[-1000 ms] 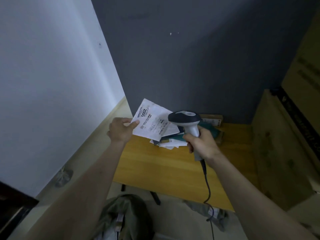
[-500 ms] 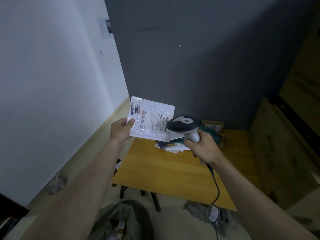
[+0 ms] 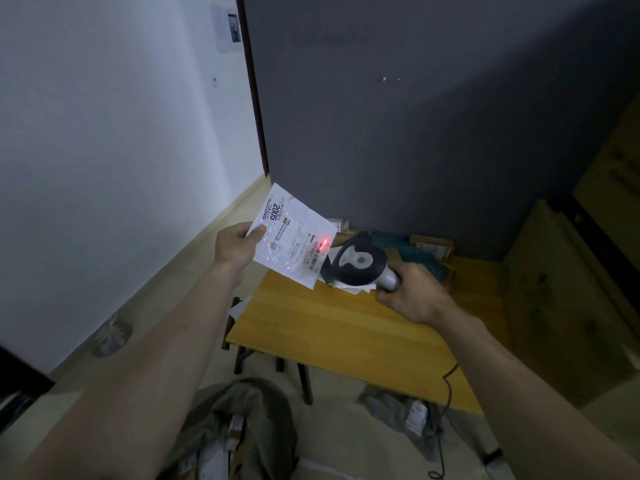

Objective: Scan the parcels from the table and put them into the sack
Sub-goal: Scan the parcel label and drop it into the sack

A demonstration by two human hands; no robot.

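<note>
Left hand (image 3: 235,247) pinches a white plastic mailer parcel (image 3: 294,242); right hand (image 3: 412,296) grips the grey handheld scanner (image 3: 358,263) — red beam on its label, sack (image 3: 242,410) holding some parcels, more piled on the wooden desk (image 3: 346,323).

I'm seeing a white wall (image 3: 104,150) on the left, with a small picture (image 3: 230,27) pinned high up beside a dark door frame edge (image 3: 254,91). A grey wall (image 3: 433,116) fills the back. On the right, cardboard boxes (image 3: 568,306) stand stacked against it, dim and hard to read. On the pale floor (image 3: 332,441), a clear crumpled plastic bit (image 3: 112,336) lies by the white wall's skirting.
</note>
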